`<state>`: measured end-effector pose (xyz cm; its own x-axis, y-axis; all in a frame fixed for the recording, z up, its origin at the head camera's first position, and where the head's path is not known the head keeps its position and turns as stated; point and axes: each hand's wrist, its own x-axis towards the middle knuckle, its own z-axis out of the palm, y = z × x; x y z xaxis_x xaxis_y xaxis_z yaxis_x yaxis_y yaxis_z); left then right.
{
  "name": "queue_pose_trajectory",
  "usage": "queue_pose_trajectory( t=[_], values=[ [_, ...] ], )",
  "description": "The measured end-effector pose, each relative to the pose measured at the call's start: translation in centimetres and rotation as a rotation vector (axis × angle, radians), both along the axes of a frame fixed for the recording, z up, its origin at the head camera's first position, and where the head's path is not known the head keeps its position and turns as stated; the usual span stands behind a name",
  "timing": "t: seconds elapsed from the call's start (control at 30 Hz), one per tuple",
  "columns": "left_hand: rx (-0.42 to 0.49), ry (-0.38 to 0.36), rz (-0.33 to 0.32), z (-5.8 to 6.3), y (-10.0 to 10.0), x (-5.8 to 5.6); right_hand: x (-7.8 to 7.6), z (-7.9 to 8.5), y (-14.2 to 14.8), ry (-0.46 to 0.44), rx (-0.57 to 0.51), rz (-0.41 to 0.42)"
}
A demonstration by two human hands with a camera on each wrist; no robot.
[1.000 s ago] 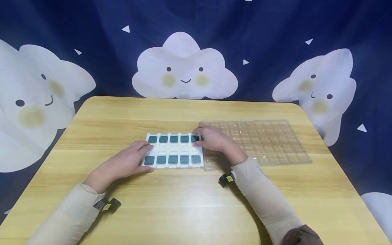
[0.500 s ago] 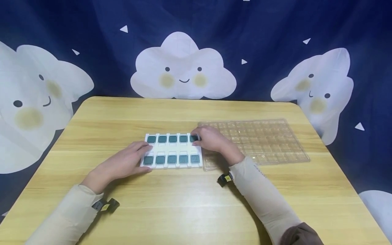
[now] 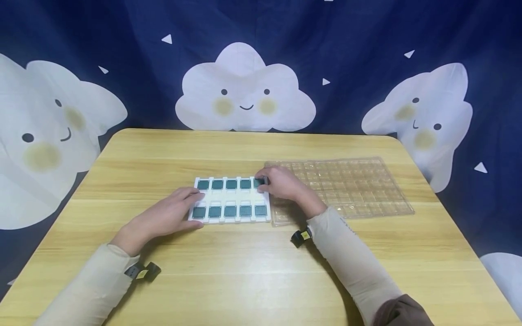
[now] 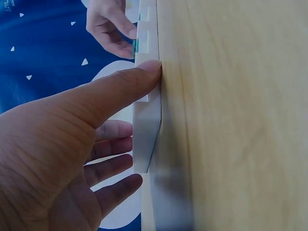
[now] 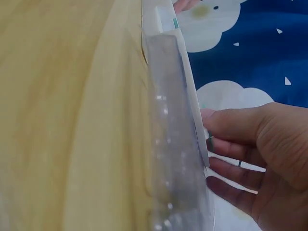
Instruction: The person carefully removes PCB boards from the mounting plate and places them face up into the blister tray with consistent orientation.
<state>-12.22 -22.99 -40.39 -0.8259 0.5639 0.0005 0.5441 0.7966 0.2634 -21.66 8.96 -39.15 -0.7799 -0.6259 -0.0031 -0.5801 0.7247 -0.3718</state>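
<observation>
A white tray (image 3: 228, 197) lies on the table, with two rows of square green chips (image 3: 230, 211) in its pockets. My left hand (image 3: 165, 215) holds its left end; the left wrist view shows the thumb (image 4: 127, 86) pressed on the near side wall and the other fingers over the top. Over the back-right pocket, my right hand (image 3: 283, 183) pinches a green chip (image 3: 258, 182) between thumb and fingers. Part of this chip is hidden by those fingers. In the right wrist view, its dark edge (image 5: 209, 143) shows between the fingertips, close to the tray's rim.
Right beside the white tray lies a large clear plastic tray (image 3: 350, 185) with a grid of pockets, partly under my right forearm. The wooden table (image 3: 244, 271) ends at a dark blue curtain (image 3: 342, 36) printed with clouds.
My right thumb and fingers shift slightly at the back-right pocket, the thumb now a little higher. My left hand and the white tray keep their place.
</observation>
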Motion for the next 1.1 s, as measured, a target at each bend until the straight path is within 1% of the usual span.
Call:
queue_pose_trajectory(
  t=[0.17,0.37,0.57,0.7,0.77,0.9,1.1],
  values=[
    [0.003,-0.004,0.008,0.2,-0.1,0.1,-0.3,0.3,0.1,-0.003,-0.032,0.004],
    [0.006,0.004,0.010,0.0,-0.2,0.1,-0.4,0.8,0.5,-0.033,-0.080,-0.016],
    [0.005,0.001,0.015,0.0,-0.1,0.2,-0.3,1.1,1.0,-0.002,-0.082,-0.033],
    [0.004,0.001,0.012,0.1,0.1,0.2,-0.3,1.2,1.4,0.016,-0.077,-0.017],
    [0.004,0.002,0.011,0.1,0.1,0.3,-0.5,1.3,1.6,0.001,-0.086,-0.011],
    [-0.001,-0.007,0.021,0.1,0.1,0.3,-0.9,1.4,2.1,-0.056,-0.119,-0.012],
    [-0.008,-0.026,0.033,0.1,0.1,0.3,-1.8,1.4,2.9,-0.114,-0.142,-0.013]
  ],
)
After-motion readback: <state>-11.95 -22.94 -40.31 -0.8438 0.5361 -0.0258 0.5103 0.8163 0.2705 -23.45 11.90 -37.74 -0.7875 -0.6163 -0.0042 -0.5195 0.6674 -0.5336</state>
